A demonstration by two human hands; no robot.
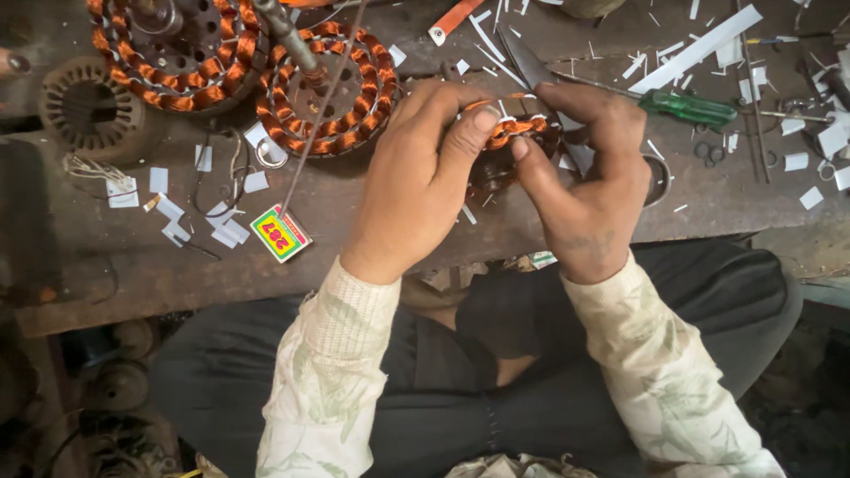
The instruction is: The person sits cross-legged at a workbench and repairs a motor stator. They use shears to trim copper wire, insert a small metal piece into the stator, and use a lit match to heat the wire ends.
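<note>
Both hands close on a small stator (513, 142) wound with copper wire, held just above the near edge of the surface (354, 204): the left hand (416, 168) wraps it with its grip tight, and the right hand (589, 177) pinches the winding between thumb and fingers. A knife (540, 80) seems to lie behind it, beside a green screwdriver (686, 108); two larger wound stators (328, 88) lie well to the left.

— How was the light?
— Soft and even from above, brightest over the desk (726, 199) in the upper half; no glare.
— Shadows?
— The lower left corner sank into murk.
— Sharpness?
— Centre was crisp; the edges were slightly soft and bowed, the hands faintly blurred.
</note>
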